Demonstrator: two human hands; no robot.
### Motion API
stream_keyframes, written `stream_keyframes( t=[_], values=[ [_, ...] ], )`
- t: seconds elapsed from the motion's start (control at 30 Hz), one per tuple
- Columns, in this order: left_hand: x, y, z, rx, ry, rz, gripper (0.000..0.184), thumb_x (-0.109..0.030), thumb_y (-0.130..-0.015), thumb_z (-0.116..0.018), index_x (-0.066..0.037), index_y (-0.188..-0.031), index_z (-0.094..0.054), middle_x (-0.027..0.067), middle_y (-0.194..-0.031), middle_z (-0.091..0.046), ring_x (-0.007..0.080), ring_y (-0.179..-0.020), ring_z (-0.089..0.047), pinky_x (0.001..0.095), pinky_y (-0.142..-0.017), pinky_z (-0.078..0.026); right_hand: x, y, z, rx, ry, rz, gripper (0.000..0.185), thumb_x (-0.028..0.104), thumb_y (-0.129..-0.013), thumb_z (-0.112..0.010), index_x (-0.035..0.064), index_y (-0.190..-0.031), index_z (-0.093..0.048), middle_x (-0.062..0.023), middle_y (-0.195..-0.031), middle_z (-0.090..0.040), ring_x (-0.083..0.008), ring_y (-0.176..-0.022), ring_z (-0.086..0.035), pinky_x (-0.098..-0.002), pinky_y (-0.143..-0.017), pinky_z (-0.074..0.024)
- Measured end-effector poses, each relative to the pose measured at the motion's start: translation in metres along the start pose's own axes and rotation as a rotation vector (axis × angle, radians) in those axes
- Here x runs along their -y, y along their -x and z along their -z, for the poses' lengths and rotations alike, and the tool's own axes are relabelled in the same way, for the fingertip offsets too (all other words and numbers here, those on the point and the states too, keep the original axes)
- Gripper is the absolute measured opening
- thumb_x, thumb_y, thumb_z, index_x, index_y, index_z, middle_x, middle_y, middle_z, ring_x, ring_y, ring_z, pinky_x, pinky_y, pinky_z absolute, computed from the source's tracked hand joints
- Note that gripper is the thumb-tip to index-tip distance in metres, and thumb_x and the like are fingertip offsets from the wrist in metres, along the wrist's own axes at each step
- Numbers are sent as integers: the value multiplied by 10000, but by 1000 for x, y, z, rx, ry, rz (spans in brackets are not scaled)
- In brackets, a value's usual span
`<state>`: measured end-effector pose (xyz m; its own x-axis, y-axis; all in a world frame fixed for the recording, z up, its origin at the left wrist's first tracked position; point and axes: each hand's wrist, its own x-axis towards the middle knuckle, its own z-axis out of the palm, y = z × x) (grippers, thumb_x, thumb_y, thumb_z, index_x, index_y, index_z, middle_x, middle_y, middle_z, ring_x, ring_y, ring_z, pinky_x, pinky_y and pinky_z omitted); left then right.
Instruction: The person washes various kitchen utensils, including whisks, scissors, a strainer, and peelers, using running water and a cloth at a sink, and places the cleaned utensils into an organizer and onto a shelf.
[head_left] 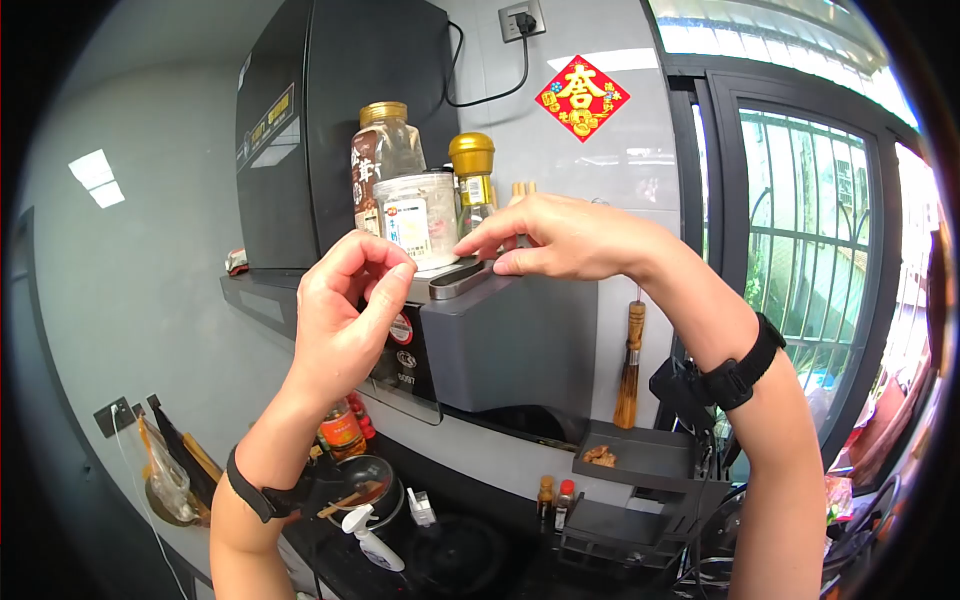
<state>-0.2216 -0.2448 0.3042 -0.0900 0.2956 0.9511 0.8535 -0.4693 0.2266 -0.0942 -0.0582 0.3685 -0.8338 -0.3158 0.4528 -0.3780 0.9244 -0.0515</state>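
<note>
My left hand is raised in front of the range hood's left part, its fingers curled and thumb and forefinger tips together; anything between them is too small or hidden to make out. My right hand reaches over the hood top with thumb and forefinger apart, forefinger by the base of a clear plastic jar with a white label. Just below that hand lies a rounded metal strip, possibly tongs, on the hood's edge. Behind stand a tall gold-lidded jar and a gold-topped bottle.
The dark range hood juts over a black counter holding a pan, a white spray bottle and two small bottles. A brush hangs above a dark shelf tray. A barred window is at right.
</note>
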Motion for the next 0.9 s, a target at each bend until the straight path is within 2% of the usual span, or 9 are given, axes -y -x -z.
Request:
stream_keyframes(
  t=[0.17,0.23,0.37,0.5,0.63,0.73,0.8,0.87,0.9],
  values=[
    [1,0,2,1,44,33,52,-33,-820,-575,6,-795,-550,-28,-724,-487,15,-596,-398,169,-540,-349,3,6,18,85,177,-73,242,148,-835,-571,21,-1040,-592,-87,-934,-611,-185,-880,-565,-319,-787,-449],
    [4,0,1,-12,36,20,53,-32,-814,-578,4,-788,-551,-27,-720,-488,18,-595,-395,171,-542,-352,-12,23,37,-128,123,-114,223,162,-834,-563,4,-989,-591,-95,-893,-614,-198,-845,-573,-320,-764,-455],
    [3,0,1,-1,15,22,55,-37,-794,-589,1,-773,-555,-23,-714,-495,29,-591,-387,180,-546,-360,-40,32,58,-101,448,-578,242,172,-832,-521,1,-989,-591,-145,-896,-625,-264,-835,-598,-344,-759,-461],
    [3,1,1,-13,-15,10,52,-42,-777,-597,-3,-775,-564,-9,-721,-502,45,-599,-393,188,-558,-364,-88,-10,18,14,799,-651,171,150,-786,-581,6,-846,-651,-198,-877,-628,-328,-869,-600,-397,-757,-469],
    [5,1,2,-19,-11,-5,51,-43,-776,-597,-3,-775,-565,-5,-721,-502,49,-601,-395,190,-559,-364,-127,-42,-3,-30,772,-637,155,150,-753,-630,5,-801,-660,-198,-830,-631,-325,-851,-606,-396,-754,-471],
    [5,2,2,4,0,11,55,-37,-776,-594,6,-774,-560,0,-707,-492,52,-595,-390,199,-551,-360,-146,-63,-11,34,730,-627,234,93,-721,-637,-4,-934,-637,-186,-992,-620,-311,-931,-596,-381,-767,-483],
    [10,1,5,-1,-22,-37,54,-33,-778,-592,8,-772,-557,1,-708,-492,48,-592,-400,196,-541,-368,-161,-69,-16,8,649,-569,260,164,-705,-689,15,-911,-638,-169,-954,-631,-315,-913,-596,-398,-755,-482],
    [9,2,2,2,16,-65,39,-29,-797,-582,-1,-788,-556,-4,-713,-500,37,-581,-444,184,-505,-399,-169,-59,-20,-351,581,-297,253,260,-683,-713,44,-795,-643,-182,-829,-635,-346,-829,-597,-389,-725,-469],
    [-2,3,1,14,35,13,20,-29,-822,-565,-13,-813,-555,-13,-710,-506,35,-574,-476,179,-485,-416,-155,-55,-11,-315,564,-322,331,324,-672,-716,52,-837,-624,-188,-820,-630,-355,-761,-595,-391,-694,-469]
  ],
)
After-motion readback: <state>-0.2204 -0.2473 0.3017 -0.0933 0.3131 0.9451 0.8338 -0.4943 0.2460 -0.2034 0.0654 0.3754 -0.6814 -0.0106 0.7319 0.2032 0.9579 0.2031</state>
